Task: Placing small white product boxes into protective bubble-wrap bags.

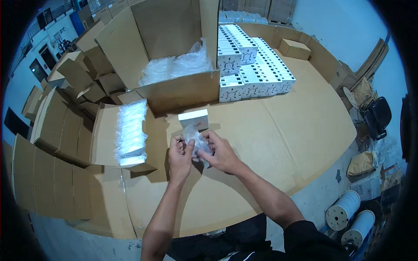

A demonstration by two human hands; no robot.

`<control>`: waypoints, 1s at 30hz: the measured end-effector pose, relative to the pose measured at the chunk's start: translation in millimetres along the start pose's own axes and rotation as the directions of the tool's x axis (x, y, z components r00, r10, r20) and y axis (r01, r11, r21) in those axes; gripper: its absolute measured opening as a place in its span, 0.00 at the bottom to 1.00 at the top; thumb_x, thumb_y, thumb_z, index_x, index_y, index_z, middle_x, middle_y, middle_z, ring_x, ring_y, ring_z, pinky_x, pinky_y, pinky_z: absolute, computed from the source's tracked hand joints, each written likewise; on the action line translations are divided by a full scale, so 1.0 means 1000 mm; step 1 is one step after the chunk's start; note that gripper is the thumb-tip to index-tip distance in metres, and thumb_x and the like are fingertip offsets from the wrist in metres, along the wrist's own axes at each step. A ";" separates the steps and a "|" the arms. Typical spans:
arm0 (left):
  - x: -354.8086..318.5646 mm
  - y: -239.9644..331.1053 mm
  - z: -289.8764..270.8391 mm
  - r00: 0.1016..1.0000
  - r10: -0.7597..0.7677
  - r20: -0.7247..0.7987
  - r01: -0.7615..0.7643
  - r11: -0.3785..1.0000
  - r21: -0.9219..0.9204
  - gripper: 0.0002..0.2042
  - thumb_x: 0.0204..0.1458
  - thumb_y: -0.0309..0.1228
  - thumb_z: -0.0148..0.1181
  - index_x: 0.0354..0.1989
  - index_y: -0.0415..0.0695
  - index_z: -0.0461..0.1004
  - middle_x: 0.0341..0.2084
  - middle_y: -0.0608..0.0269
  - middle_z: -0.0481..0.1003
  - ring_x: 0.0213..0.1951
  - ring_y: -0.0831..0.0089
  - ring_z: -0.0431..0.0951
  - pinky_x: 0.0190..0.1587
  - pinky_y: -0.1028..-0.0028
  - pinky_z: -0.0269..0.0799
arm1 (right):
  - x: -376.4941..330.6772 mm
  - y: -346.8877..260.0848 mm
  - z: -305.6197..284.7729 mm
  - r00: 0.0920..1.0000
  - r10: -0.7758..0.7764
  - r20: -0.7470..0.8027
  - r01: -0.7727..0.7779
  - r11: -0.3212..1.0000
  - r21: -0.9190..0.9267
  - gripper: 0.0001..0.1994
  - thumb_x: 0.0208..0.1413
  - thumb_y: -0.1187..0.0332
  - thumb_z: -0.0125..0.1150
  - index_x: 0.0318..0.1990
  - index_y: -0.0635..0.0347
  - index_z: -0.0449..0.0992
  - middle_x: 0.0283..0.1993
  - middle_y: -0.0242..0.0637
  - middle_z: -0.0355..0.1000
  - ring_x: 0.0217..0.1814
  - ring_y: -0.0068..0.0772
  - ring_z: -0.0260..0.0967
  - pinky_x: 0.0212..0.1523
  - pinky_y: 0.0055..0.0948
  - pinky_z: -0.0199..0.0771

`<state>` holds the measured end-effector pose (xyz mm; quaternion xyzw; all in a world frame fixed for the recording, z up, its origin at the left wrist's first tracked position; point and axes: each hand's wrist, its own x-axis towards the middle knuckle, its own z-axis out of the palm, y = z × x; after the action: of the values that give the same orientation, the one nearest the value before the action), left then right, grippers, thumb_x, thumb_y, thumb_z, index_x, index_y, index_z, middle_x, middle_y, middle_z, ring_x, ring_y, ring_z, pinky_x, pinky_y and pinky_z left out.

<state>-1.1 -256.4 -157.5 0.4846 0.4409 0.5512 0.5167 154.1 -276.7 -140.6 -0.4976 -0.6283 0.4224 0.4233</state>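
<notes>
Both grips, left hand (180, 152) and right hand (220, 153), pinching a crinkled clear plastic bag (197, 140) (translucent, glossy) above the cardboard table (278, 130).

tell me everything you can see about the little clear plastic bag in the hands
The small clear crinkled plastic bag is thin glossy film, crumpled, with something pale inside that is too small to make out. Both hands hold it above the cardboard-covered table: the left hand pinches its left edge, the right hand grips its right side. It hangs just in front of a small white box.

A small white rectangular box (193, 119) sits mid-tabletop; stacked white printed cartons (250, 69) stand behind; a large open brown cardboard box (174, 56) sits left.
</notes>
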 end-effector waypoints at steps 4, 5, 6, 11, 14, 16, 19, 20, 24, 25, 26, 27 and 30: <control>-0.007 0.016 -0.004 0.971 -0.175 0.161 0.183 0.983 -0.033 0.14 0.59 0.24 0.62 0.49 0.37 0.66 0.38 0.60 0.77 0.36 0.79 0.79 0.32 0.82 0.75 | 0.005 -0.002 -0.012 0.997 0.013 -0.070 -0.006 0.995 0.098 0.08 0.60 0.71 0.62 0.42 0.66 0.75 0.33 0.38 0.76 0.33 0.24 0.72 0.35 0.30 0.73; -0.007 0.017 -0.008 0.971 -0.180 0.157 0.187 0.982 -0.033 0.14 0.59 0.24 0.62 0.49 0.37 0.66 0.38 0.60 0.77 0.36 0.79 0.79 0.32 0.82 0.75 | 0.007 0.002 -0.014 0.998 0.017 -0.065 -0.010 0.995 0.100 0.08 0.60 0.71 0.62 0.42 0.66 0.75 0.33 0.38 0.76 0.33 0.24 0.72 0.35 0.30 0.73; -0.006 0.018 -0.009 0.963 -0.203 0.176 0.211 0.977 -0.027 0.14 0.59 0.25 0.63 0.50 0.37 0.66 0.38 0.60 0.77 0.35 0.80 0.79 0.31 0.83 0.75 | 0.010 0.007 -0.018 0.998 0.034 -0.044 -0.028 0.991 0.132 0.06 0.63 0.71 0.60 0.41 0.64 0.74 0.32 0.32 0.74 0.32 0.18 0.70 0.33 0.25 0.71; 0.000 0.026 -0.024 0.920 -0.322 0.222 0.339 0.940 -0.042 0.15 0.59 0.26 0.64 0.52 0.35 0.70 0.38 0.62 0.78 0.35 0.80 0.78 0.35 0.82 0.77 | 0.013 0.011 -0.038 0.994 0.102 -0.037 -0.088 0.956 0.279 0.07 0.67 0.69 0.57 0.39 0.63 0.75 0.30 0.26 0.72 0.30 0.13 0.66 0.30 0.18 0.67; 0.003 0.024 -0.040 0.884 -0.310 0.350 0.330 0.944 0.003 0.14 0.59 0.25 0.64 0.52 0.35 0.73 0.40 0.62 0.78 0.37 0.80 0.78 0.41 0.78 0.77 | 0.013 0.009 -0.046 0.994 0.067 -0.084 -0.037 0.945 0.324 0.07 0.66 0.69 0.58 0.38 0.64 0.76 0.29 0.25 0.71 0.28 0.13 0.62 0.28 0.19 0.65; 0.002 0.031 -0.045 0.839 -0.348 0.419 0.372 0.928 0.027 0.14 0.57 0.23 0.64 0.51 0.34 0.74 0.42 0.62 0.78 0.38 0.79 0.77 0.45 0.76 0.77 | 0.012 0.004 -0.048 0.994 0.075 -0.084 -0.044 0.946 0.320 0.06 0.66 0.70 0.58 0.38 0.63 0.76 0.29 0.25 0.70 0.28 0.13 0.62 0.28 0.18 0.64; -0.001 0.036 -0.050 0.824 -0.342 0.452 0.350 0.934 0.068 0.15 0.56 0.21 0.64 0.51 0.35 0.73 0.40 0.63 0.78 0.38 0.79 0.78 0.42 0.75 0.77 | 0.011 0.002 -0.049 0.994 0.088 -0.064 -0.060 0.935 0.350 0.06 0.66 0.70 0.58 0.40 0.64 0.75 0.30 0.25 0.71 0.29 0.13 0.62 0.28 0.17 0.64; -0.002 0.037 -0.051 0.824 -0.342 0.451 0.350 0.934 0.069 0.15 0.56 0.21 0.64 0.51 0.35 0.73 0.40 0.63 0.78 0.38 0.79 0.78 0.42 0.75 0.77 | 0.011 0.000 -0.049 0.994 0.088 -0.064 -0.060 0.934 0.351 0.06 0.66 0.70 0.58 0.40 0.64 0.75 0.30 0.25 0.71 0.29 0.13 0.62 0.28 0.17 0.64; -0.001 0.038 -0.058 0.728 -0.426 0.537 0.414 0.898 0.150 0.16 0.53 0.16 0.61 0.50 0.37 0.70 0.36 0.64 0.76 0.35 0.78 0.77 0.36 0.76 0.76 | 0.011 0.005 -0.051 0.992 0.079 -0.094 -0.043 0.941 0.336 0.05 0.66 0.71 0.57 0.41 0.64 0.75 0.30 0.26 0.71 0.29 0.13 0.63 0.29 0.17 0.65; -0.001 0.040 -0.062 0.691 -0.460 0.557 0.435 0.881 0.187 0.16 0.52 0.15 0.59 0.50 0.37 0.69 0.34 0.64 0.75 0.34 0.78 0.77 0.34 0.76 0.75 | 0.012 0.006 -0.050 0.993 0.065 -0.096 -0.029 0.943 0.332 0.05 0.67 0.71 0.57 0.41 0.64 0.75 0.30 0.26 0.72 0.29 0.13 0.64 0.29 0.17 0.65; -0.001 0.039 -0.068 0.694 -0.462 0.553 0.435 0.880 0.189 0.16 0.52 0.15 0.59 0.50 0.37 0.69 0.34 0.64 0.75 0.34 0.78 0.77 0.34 0.76 0.75 | 0.012 0.005 -0.050 0.994 0.064 -0.092 -0.029 0.941 0.336 0.05 0.67 0.71 0.57 0.41 0.64 0.75 0.30 0.26 0.72 0.29 0.13 0.64 0.29 0.17 0.65; 0.001 0.036 -0.074 0.666 -0.458 0.589 0.439 0.879 0.186 0.17 0.52 0.14 0.58 0.50 0.37 0.69 0.34 0.65 0.74 0.33 0.78 0.76 0.33 0.77 0.74 | 0.013 0.005 -0.052 0.992 0.047 -0.121 -0.005 0.946 0.325 0.05 0.67 0.72 0.56 0.41 0.64 0.75 0.30 0.27 0.72 0.29 0.13 0.64 0.29 0.17 0.65; 0.003 0.035 -0.078 0.645 -0.459 0.611 0.428 0.879 0.209 0.16 0.54 0.16 0.56 0.51 0.37 0.70 0.34 0.66 0.73 0.33 0.78 0.76 0.33 0.77 0.72 | 0.013 0.006 -0.062 0.987 0.056 -0.151 -0.003 0.944 0.329 0.05 0.67 0.72 0.56 0.41 0.64 0.75 0.30 0.27 0.73 0.30 0.13 0.66 0.29 0.17 0.66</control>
<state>-83.4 -255.2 -134.1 0.5321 0.3535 0.1971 0.7437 212.9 -256.3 -127.2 -0.4617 -0.5060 0.4864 0.5424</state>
